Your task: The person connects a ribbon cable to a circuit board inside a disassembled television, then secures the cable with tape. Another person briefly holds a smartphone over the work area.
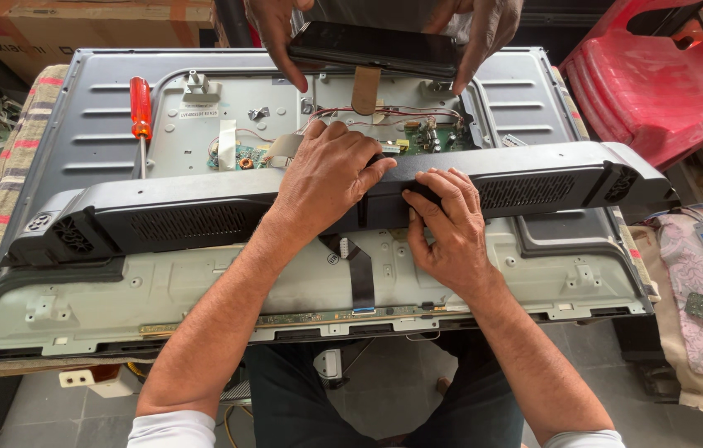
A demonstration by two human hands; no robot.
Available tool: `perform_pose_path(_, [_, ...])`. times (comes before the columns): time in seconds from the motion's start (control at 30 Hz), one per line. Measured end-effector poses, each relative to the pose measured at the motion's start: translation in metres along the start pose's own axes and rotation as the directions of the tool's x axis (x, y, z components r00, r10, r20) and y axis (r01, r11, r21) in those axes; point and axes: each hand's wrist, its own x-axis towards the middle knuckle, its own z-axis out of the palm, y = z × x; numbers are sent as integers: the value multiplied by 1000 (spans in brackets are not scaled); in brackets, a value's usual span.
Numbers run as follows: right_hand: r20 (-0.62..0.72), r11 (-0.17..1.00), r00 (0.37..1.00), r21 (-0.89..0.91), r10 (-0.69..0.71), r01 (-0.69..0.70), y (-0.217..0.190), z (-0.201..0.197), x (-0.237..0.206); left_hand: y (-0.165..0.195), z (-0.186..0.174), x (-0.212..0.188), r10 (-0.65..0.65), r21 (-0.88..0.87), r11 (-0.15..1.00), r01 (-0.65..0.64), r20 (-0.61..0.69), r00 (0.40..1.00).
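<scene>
A flat-screen television (94,124) lies face down with its grey metal back exposed. A long black plastic speaker bar cover (185,220) runs across it. My left hand (326,178) grips the cover's middle from above. My right hand (447,228) presses its fingers on the cover just to the right. Behind the cover, green circuit boards (430,137) with red wires show. At the far side another person's two hands (484,33) hold a black flat panel (376,48) above the television.
A red-handled screwdriver (141,112) lies on the metal back at the left. A striped cloth (3,191) covers the table under the set. Red plastic chairs (658,83) stand at the right, a cardboard box (77,29) at the back left, and papers with a small circuit board (700,305) at the right.
</scene>
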Motion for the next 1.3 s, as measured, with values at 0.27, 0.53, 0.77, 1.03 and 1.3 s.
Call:
perform_pose_path(0.27, [20, 1000, 1000, -14, -16, 16, 4, 1, 1, 1, 0, 0, -12, -4, 1000, 12, 11, 1000])
perform_pose_path(0.53, [241, 978, 970, -204, 14, 37, 19, -19, 38, 2, -6, 1, -6, -8, 1000, 6, 29, 1000])
perform_pose_path(0.77, [281, 973, 959, -229, 35, 31, 13, -19, 45, 1, -4, -1, 15, -8, 1000, -15, 7, 1000])
perform_pose_path(1.03, [270, 966, 962, -255, 27, 44, 18, -14, 39, 1, -3, -1, 1, 5, 1000, -1, 31, 1000])
perform_pose_path(1.3, [278, 962, 960, -271, 42, 37, 21, -10, 36, 1, -2, -1, 9, 14, 1000, -9, 24, 1000])
